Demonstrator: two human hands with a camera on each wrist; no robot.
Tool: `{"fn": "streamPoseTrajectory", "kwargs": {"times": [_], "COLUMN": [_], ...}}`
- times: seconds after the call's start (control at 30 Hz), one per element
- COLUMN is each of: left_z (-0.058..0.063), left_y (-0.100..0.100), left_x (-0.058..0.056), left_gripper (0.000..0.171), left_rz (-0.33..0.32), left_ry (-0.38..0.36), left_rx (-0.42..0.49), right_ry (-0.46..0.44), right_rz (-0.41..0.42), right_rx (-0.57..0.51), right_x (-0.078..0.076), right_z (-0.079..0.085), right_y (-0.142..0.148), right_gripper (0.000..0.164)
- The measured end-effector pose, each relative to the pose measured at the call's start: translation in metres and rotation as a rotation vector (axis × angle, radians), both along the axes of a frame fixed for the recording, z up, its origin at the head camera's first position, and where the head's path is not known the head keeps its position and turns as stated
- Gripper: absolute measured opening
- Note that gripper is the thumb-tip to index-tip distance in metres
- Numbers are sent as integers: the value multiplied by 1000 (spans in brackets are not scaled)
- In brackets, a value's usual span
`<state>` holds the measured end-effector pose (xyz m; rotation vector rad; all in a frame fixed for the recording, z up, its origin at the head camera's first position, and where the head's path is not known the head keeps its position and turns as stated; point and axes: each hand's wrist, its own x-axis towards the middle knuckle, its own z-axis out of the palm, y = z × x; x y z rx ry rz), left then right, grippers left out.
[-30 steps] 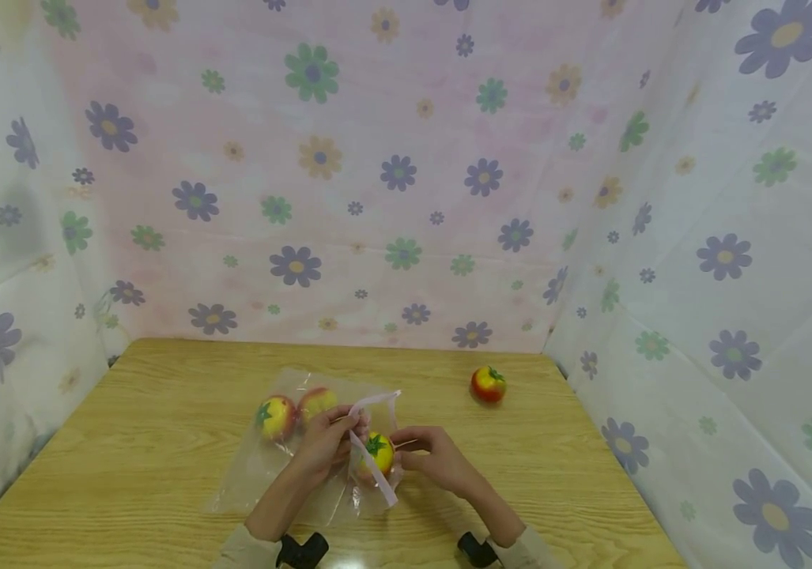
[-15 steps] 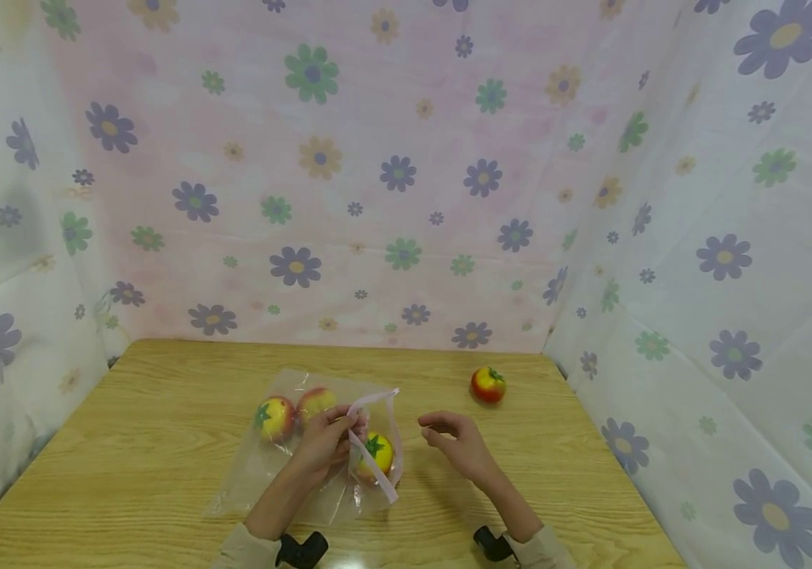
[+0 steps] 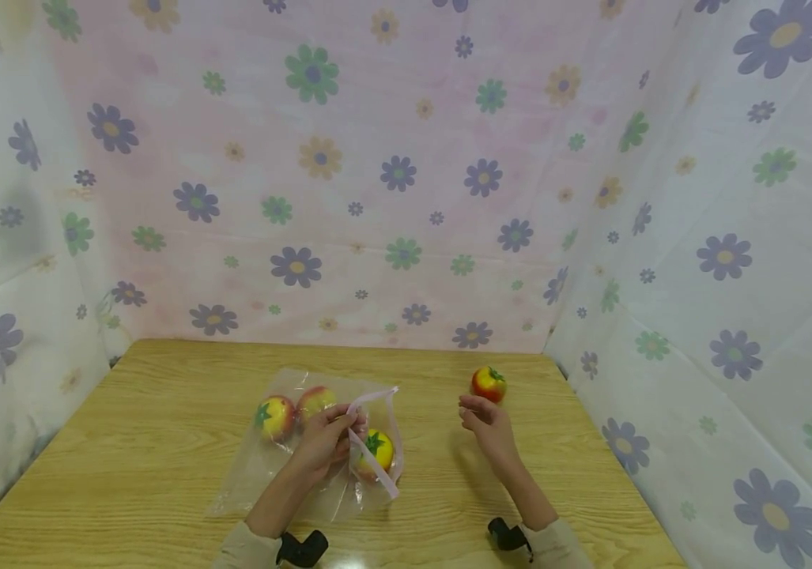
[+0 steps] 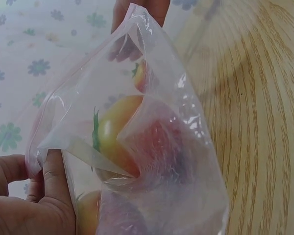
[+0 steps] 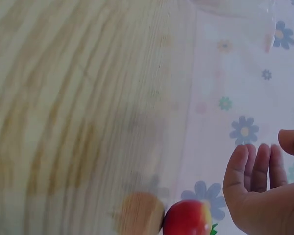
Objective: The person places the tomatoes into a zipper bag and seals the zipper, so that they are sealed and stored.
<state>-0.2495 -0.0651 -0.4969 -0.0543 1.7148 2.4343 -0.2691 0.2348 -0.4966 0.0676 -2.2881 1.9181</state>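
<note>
A clear plastic zip bag [image 3: 249, 486] with a pink-edged mouth lies on the table. Two red-and-yellow tomatoes with green tops show through it at the left, one at the outer side [image 3: 276, 419] and one behind it [image 3: 316, 401]. Another tomato [image 3: 382, 447] sits just inside the mouth. My left hand [image 3: 316, 449] pinches the bag's pink edge between thumb and fingers, holding it raised; the left wrist view shows these fingers [image 4: 53, 178] at the opening. With fingers loosely bent and holding nothing, my right hand [image 3: 492, 438] hovers near a loose tomato [image 3: 489, 382] at the back right.
The wooden table [image 3: 164, 379] has a glossy surface that mirrors the loose tomato in the right wrist view. Flower-patterned sheets [image 3: 349, 300] stand around its back and sides. Black wrist mounts [image 3: 302, 548] sit on both forearms.
My right hand has left the tomato at the bag's mouth and moved right and away, toward the loose tomato. The left hand keeps its grip on the bag in the same place.
</note>
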Motion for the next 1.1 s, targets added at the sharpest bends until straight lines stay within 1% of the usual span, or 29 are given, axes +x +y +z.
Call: {"fn": "streamPoseTrajectory", "kwargs": {"times": [0.07,0.3,0.43,0.6,0.8,0.93,1.1], "left_z": [-1,-2,-4,-4,-2,-1,-1], "left_y": [-1,-2,-2,-2,-4,-5,-5], "left_x": [0,-2,-2,-3,-1,0,1], "left_gripper": [22,25,26,25,25,24,22], "left_rz": [0,-12,-19,-18,-33,-43,-40], "left_ry": [-9,-2,14,3,-7,-8,-13], "left_rx": [-1,-4,5,9,24,33,37], "right_ry": [-7,-10,-25,-59,-112,-139,-174], "right_rz": [-38,-136,-195,-257,-293,-305,-314], "right_rx": [-4,3,10,1,-23,-36,-71], "right_x": [-3,-10,-14,-18,-24,-30,-38], "right_z": [0,-3,-5,-5,-5,-4,-5], "right_y": [4,16,21,26,32,36,39], "right_gripper": [29,37,40,47,59,64,70]}}
